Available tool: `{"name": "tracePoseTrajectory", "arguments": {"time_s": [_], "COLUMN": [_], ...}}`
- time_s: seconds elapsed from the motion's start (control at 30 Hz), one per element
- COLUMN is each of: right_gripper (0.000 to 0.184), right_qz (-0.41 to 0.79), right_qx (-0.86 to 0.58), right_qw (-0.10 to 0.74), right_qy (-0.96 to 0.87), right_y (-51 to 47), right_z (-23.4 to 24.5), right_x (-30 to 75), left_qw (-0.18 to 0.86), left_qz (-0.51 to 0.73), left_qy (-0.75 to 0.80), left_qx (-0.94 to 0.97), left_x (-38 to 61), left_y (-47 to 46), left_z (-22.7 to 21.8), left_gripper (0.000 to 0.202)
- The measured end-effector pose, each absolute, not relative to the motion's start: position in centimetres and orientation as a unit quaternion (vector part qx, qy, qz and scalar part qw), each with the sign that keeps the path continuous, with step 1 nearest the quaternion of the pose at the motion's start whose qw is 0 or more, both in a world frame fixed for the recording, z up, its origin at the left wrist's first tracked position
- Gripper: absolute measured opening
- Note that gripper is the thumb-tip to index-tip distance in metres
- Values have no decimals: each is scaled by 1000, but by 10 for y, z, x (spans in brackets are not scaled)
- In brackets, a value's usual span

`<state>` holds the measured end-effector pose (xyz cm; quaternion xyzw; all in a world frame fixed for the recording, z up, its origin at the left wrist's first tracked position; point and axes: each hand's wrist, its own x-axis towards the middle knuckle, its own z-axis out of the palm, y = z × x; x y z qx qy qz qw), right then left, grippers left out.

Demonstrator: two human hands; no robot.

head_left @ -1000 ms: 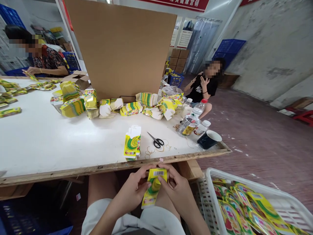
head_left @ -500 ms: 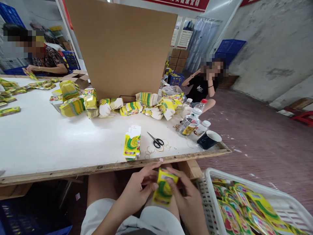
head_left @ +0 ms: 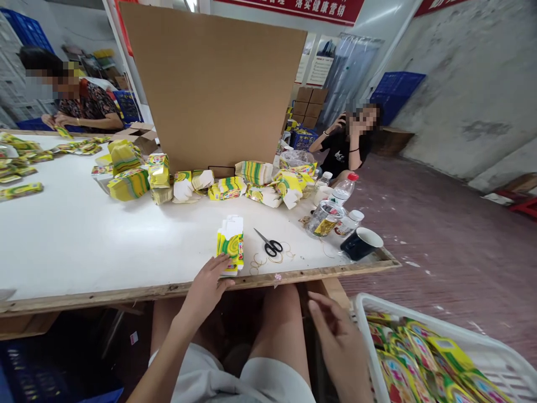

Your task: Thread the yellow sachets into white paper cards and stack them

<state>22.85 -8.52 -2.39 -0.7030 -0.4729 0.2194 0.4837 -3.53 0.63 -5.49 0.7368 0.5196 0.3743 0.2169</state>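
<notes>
A stack of flat yellow-green printed cartons [head_left: 231,238] with white flaps lies near the front edge of the table. My left hand [head_left: 210,282] reaches over that edge, its fingers resting on the stack's near end and its thumb apart. Down to the right, between the table and the white basket, my right hand [head_left: 338,336] hangs with loosely bent fingers; nothing shows in it. Black-handled scissors [head_left: 271,245] lie right of the stack, beside several rubber bands [head_left: 257,261].
A white plastic basket [head_left: 423,307] of filled packets stands at my right. Along the table are a dark mug [head_left: 361,244], bottles [head_left: 344,190], a clear jar [head_left: 325,218] and bundled cartons [head_left: 130,182] before a big cardboard sheet [head_left: 218,89]. Two people [head_left: 92,106] sit beyond.
The small yellow carton that was between both hands is out of them. My left hand has moved up onto the stack, while my right hand has shifted right, toward the basket.
</notes>
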Motion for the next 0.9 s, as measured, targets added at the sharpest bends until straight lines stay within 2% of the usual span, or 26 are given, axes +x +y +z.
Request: {"name": "tracePoseTrajectory", "arguments": {"time_s": [0.13, 0.33, 0.43, 0.53, 0.63, 0.7, 0.77, 0.83, 0.9], "right_gripper": [32, 36, 42, 45, 45, 40, 37, 37, 38], "right_qz": [360, 424, 451, 457, 490, 534, 557, 539, 505], "right_qx": [-617, -567, -546, -541, -507, -478, -468, -482, -506], "right_qw": [531, 559, 574, 594, 613, 601, 585, 586, 585], "right_qy": [-457, -432, -411, -382, -356, -354, -358, -366, -383], "right_y": [-55, -7, -1, -16, -43, -58, -67, -71, -72], "right_z": [-42, -59, -60, -53, -45, -40, -36, -34, -32], "right_x": [181, 140, 138, 147, 154, 154, 152, 150, 149], "left_qw": [216, 212, 245, 348, 520, 659, 755, 792, 783], "left_qz": [404, 455, 463, 521, 573, 541, 488, 465, 477], "left_qy": [494, 472, 432, 413, 391, 341, 291, 260, 255], "left_qx": [739, 724, 734, 661, 498, 397, 326, 300, 306], "left_x": [-31, -23, -13, -2, 4, 8, 10, 13, 16], "left_y": [7, -3, -20, -34, -39, -39, -41, -43, -44], "left_z": [-61, -65, -60, -52, -43, -39, -36, -34, -35], "left_gripper": [24, 30, 29, 23, 41, 51, 51, 48, 45]}}
